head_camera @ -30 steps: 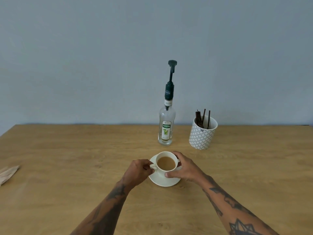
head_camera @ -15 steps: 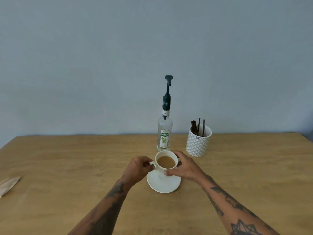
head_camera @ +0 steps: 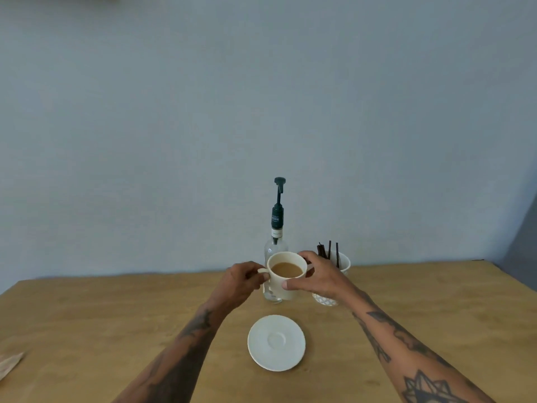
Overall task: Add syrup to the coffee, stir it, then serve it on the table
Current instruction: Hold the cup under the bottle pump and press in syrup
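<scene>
A cream cup of milky coffee (head_camera: 286, 270) hangs in the air above the table. My left hand (head_camera: 242, 282) pinches its handle and my right hand (head_camera: 315, 276) wraps its right side. The cup's white saucer (head_camera: 276, 343) lies bare on the wooden table (head_camera: 87, 321), nearer to me. Right behind the cup stands the clear syrup bottle (head_camera: 276, 228) with a dark green pump; the cup hides its lower part. A patterned white holder (head_camera: 344, 264) with several dark stir sticks (head_camera: 328, 253) stands to the right, partly hidden by my right hand.
A grey-blue wall runs along the table's far edge. A beige paper napkin (head_camera: 10, 366) lies at the left edge of the view.
Both hands have lifted the cup off the saucer and carried it up and away from me, in front of the bottle. The saucer stayed on the table. The camera tilted up.
</scene>
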